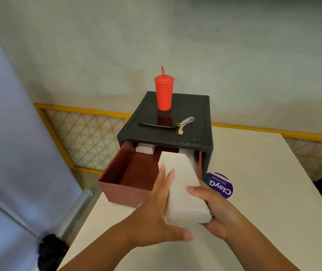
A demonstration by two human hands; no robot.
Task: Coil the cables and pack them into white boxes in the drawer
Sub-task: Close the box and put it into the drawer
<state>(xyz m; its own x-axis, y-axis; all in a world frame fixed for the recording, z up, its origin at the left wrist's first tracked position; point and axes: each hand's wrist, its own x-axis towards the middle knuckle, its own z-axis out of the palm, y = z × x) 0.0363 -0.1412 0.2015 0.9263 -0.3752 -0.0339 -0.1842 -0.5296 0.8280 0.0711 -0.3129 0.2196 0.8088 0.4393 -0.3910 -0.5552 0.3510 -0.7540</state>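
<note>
**Left grip (162,208) and right grip (212,212) bring a white box (183,184) to the open drawer (125,190)**

The left grip lies flat, fingers straight along the box's left face and thumb spread by its near end; it presses rather than clasps. The right grip curls round the near right corner with the thumb on top; it seems to carry most of the weight. The box is held at a slant between them, its far end reaching out over the right half of the drawer; whether it touches anything there cannot be told. No cable shows, and what the box holds is hidden.

The step in hand looks like seating this box in the drawer. To do it well, level the box first; then lower it onto the bare red floor ahead and to the left of the grips. A second white box (144,148) sits far beyond the left grip at the back; setting this one snug to a wall or to that box would save room for more. The black cabinet (191,137) overhangs just past the far end, so keep low under its lip. Draw the curled right fingers out last, lest they be pinched beneath. A red cup (164,92) stands up beyond the grips on the cabinet top; a knock could tip it, so move gently.
</note>
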